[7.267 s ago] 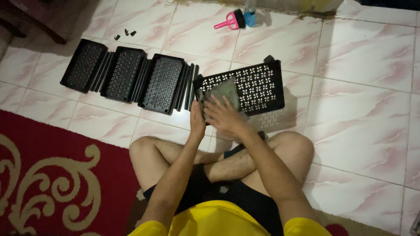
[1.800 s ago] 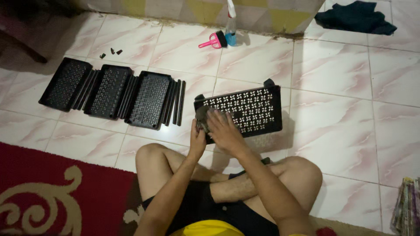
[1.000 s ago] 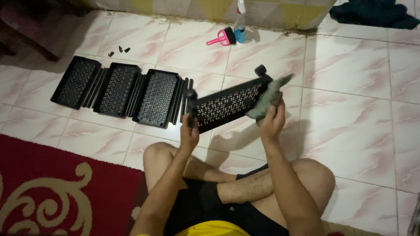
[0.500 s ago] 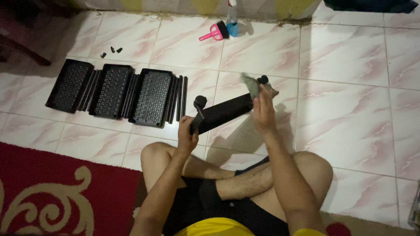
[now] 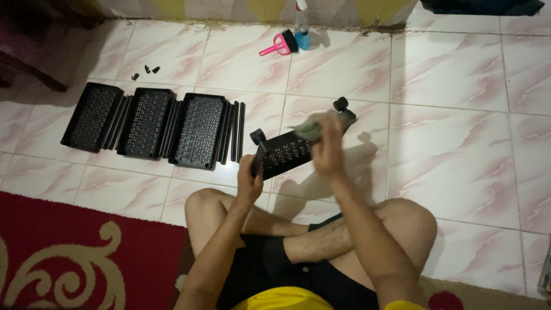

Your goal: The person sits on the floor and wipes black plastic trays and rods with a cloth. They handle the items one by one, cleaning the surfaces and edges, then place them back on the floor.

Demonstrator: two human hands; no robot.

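Note:
I sit cross-legged on a tiled floor. My left hand point(image 5: 249, 179) grips the near left corner of a black perforated plastic shelf tray point(image 5: 285, 154), which is lifted and tilted on edge, its small black wheels showing at the corners. My right hand point(image 5: 326, 148) presses a grey-green cloth point(image 5: 308, 127) against the tray's upper side near its middle.
Three more black perforated trays point(image 5: 147, 122) lie in a row on the floor to the left, with black rods point(image 5: 235, 131) beside them. Small black pieces point(image 5: 144, 71) lie further back. A pink brush point(image 5: 276, 45) and blue spray bottle point(image 5: 301, 30) stand by the wall. A red patterned rug point(image 5: 69, 252) lies at left.
The tray was lifted off the floor and tilted on edge. My right hand with the cloth has slid from the tray's far right corner toward its middle.

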